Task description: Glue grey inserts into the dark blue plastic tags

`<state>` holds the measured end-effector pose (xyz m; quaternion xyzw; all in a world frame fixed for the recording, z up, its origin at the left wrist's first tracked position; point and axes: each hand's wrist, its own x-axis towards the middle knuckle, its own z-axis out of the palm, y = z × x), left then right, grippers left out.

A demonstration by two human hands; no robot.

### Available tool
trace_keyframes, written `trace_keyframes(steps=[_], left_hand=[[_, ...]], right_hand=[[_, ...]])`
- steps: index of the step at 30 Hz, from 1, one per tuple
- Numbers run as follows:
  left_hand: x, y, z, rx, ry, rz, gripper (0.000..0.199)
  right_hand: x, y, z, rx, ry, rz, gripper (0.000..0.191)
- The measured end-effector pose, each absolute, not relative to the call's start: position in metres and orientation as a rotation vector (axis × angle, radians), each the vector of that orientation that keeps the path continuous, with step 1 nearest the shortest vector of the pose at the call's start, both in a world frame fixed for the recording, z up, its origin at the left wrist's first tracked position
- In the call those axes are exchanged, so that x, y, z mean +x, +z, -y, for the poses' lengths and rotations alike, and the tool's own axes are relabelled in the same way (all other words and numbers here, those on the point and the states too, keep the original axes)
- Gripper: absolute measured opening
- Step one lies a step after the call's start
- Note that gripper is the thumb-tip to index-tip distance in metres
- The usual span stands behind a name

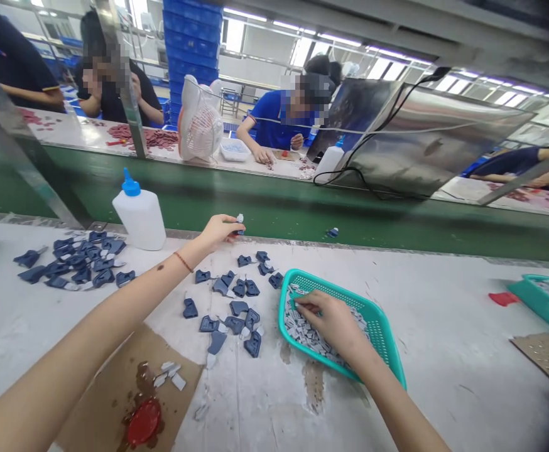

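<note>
A small dark blue piece (240, 231) is pinched in the left fingers (230, 227), its pale tip (240, 218) pointing up. More dark blue pieces (235, 324), angular and notched, lie scattered at varied angles on the white tabletop (444, 339), several with pale tips showing; others sit heaped farther left. Small light grey pieces (303, 329) lie jumbled in a teal, perforated basket (387, 342), which stands upright and slanted on the tabletop, the right fingers (308, 300) among the grey pieces.
</note>
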<state>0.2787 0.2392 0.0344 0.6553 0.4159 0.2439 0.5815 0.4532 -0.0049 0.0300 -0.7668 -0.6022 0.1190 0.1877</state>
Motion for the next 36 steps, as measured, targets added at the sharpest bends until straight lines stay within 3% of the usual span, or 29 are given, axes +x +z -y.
trace_keyframes(steps=[8,16,26,36], left_hand=[[0.141,0.071,-0.151,1.136,0.762,-0.817,0.022],[0.032,0.042,-0.065,0.947,0.843,-0.932,0.025],[-0.002,0.012,-0.005,0.736,0.861,-1.096,0.022],[-0.006,0.0,0.003,0.75,0.889,-0.999,0.015]], right_hand=[[0.395,0.045,0.013,-2.014,0.188,1.464,0.029],[0.264,0.046,0.028,-1.647,0.677,1.595,0.012],[0.206,0.051,0.021,-1.624,0.94,1.979,0.014],[0.189,0.057,0.007,-1.748,0.892,2.17,0.018]])
